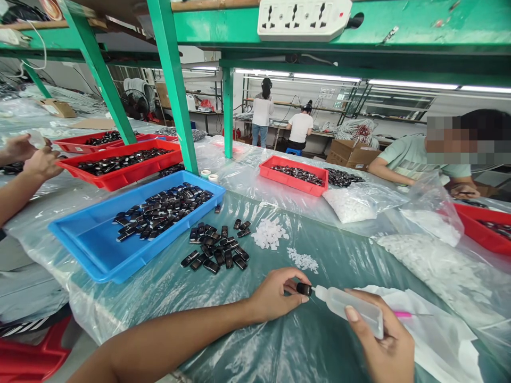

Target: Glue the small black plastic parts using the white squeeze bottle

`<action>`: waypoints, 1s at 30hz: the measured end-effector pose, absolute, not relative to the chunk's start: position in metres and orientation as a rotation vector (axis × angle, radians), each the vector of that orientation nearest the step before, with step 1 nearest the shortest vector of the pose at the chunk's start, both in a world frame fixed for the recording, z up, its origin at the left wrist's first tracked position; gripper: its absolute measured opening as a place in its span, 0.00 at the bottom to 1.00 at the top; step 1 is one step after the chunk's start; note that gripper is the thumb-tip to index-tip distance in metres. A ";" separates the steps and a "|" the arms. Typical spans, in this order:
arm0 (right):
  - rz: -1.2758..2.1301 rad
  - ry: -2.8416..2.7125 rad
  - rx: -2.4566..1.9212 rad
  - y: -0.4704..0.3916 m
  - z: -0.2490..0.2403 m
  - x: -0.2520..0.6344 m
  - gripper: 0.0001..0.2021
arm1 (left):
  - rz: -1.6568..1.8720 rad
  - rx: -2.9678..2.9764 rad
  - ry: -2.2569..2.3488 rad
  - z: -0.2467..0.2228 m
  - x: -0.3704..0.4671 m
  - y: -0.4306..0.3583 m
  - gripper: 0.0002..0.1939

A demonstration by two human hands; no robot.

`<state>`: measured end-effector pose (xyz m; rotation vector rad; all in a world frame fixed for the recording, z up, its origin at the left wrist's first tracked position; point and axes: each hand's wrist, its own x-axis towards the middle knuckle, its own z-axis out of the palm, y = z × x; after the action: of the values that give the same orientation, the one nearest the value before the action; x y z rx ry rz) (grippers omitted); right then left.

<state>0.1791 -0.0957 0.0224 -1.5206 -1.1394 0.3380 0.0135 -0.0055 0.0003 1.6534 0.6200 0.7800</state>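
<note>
My left hand (273, 298) pinches a small black plastic casing (304, 289) between thumb and fingers. In my right hand (385, 340) lies a translucent squeeze bottle (347, 306), tilted so its thin nozzle meets the end of the casing or comes very close to it. Just beyond my left hand is a loose group of similar black casings (219, 255). To their right lie a pile of white square pieces (268, 234) and a smaller pile of tiny white bits (302, 260). A pink-handled thin tool (402, 314) rests on a white cloth or sheet (447, 340) beside my right hand.
A blue tray (88, 244) of black casings stands to the left, with red trays (107, 181) behind. Another red tray (293, 187) and white-filled plastic bags (351, 205) sit farther back. Green posts (171, 80) carry a shelf overhead. Co-workers' hands (40, 159) are at left and right.
</note>
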 end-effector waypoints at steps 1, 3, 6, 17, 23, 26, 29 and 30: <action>0.353 -1.124 -1.518 -0.096 0.023 0.178 0.13 | 0.781 1.648 0.614 0.000 0.013 -0.006 0.11; 0.388 -1.093 -1.512 -0.096 0.025 0.177 0.13 | 0.778 1.638 0.604 0.001 0.013 -0.006 0.11; 0.479 -1.031 -1.504 -0.095 0.025 0.177 0.14 | 0.758 1.606 0.608 0.000 0.013 -0.007 0.12; 0.897 -0.786 -1.220 -0.078 0.000 0.205 0.21 | 0.759 1.565 0.483 0.001 0.011 -0.007 0.10; 0.806 -0.840 -1.370 -0.075 0.003 0.204 0.26 | 0.727 1.553 0.458 0.002 0.011 -0.008 0.10; 0.662 -0.970 -1.490 -0.069 -0.004 0.211 0.26 | 0.707 1.539 0.441 0.001 0.012 -0.009 0.12; 0.442 -1.198 -1.670 -0.061 -0.016 0.223 0.23 | 0.659 1.501 0.445 -0.002 0.013 -0.008 0.15; 0.366 -1.285 -1.739 -0.058 -0.019 0.226 0.22 | 0.646 1.488 0.451 -0.003 0.014 -0.008 0.16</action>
<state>0.2262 -0.0580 -0.0194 -1.7394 -1.2846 0.3663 0.0140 -0.0078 -0.0033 1.4878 0.4507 0.6457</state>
